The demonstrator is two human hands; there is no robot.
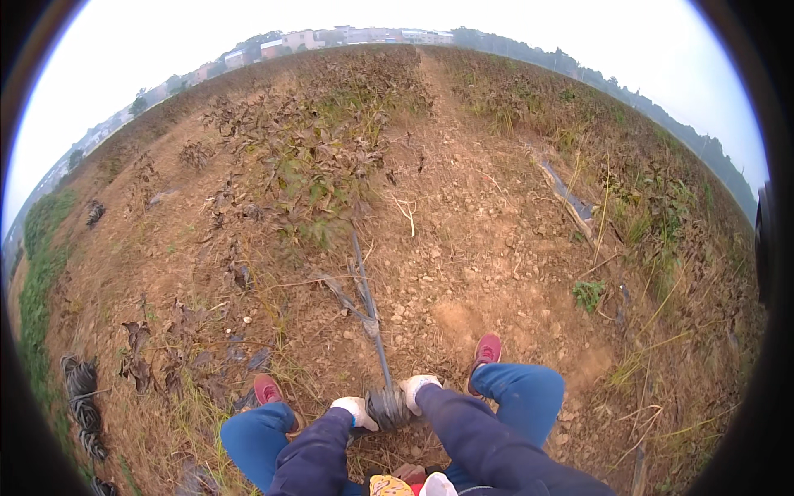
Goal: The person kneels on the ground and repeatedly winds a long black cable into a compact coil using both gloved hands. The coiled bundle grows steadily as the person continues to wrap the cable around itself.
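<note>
My left hand [356, 411], in a white work glove, grips the left end of a thick roll of grey plastic film [387, 408]. On the roll's right end is my right hand [419, 392], gloved the same way. From the top of the roll a twisted strand of plastic film [377, 341] runs taut up over the soil to the withered plants. A torn side piece of film [342, 295] joins the strand partway along. The fingers of both hands are partly hidden. The roll lies low between my bent knees.
My red shoes [488, 349] stand on dry, stony soil either side of the strand. Bundles of dark film [84, 397] lie at the far left. Withered crop rows [322, 136] stretch ahead. At the right, another film strip [567, 197] lies beside tall grass. Buildings line the horizon.
</note>
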